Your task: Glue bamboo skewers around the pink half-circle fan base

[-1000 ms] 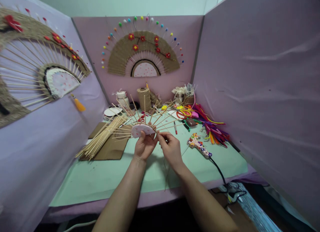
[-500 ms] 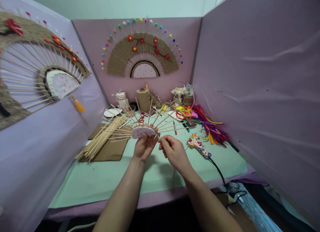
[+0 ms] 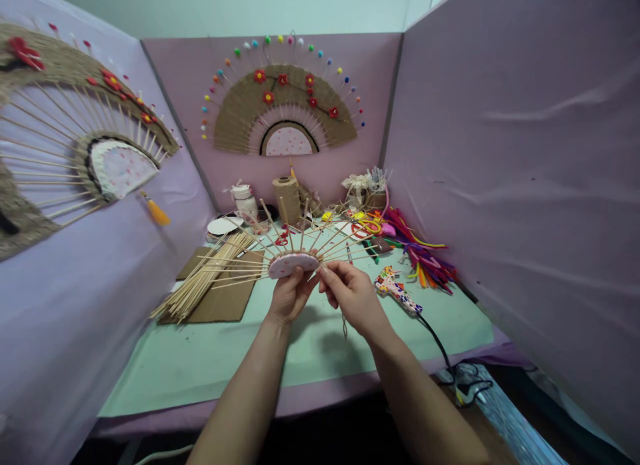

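My left hand point(image 3: 289, 296) grips a small fan frame point(image 3: 293, 263) from below: a pink half-disc with thin wooden skewers spreading out from it. It is held up above the green table mat point(image 3: 210, 358). My right hand point(image 3: 350, 295) is just right of the disc, fingers pinched on a thin strand of jute twine point(image 3: 344, 326) that dangles below the hand. Both hands touch at the disc's right edge.
A bundle of skewers point(image 3: 207, 275) lies on brown cardboard point(image 3: 225, 298) to the left. A patterned glue gun point(image 3: 397, 289) with black cord lies right. A twine spool point(image 3: 287, 197), scissors point(image 3: 367, 226), pipe cleaners point(image 3: 425, 258) and jars crowd the back. Finished fans point(image 3: 285, 108) hang on purple walls.
The dangling twine has become shorter below my right hand. My right hand has risen slightly toward the disc's right edge, and the fan frame has tilted flatter.
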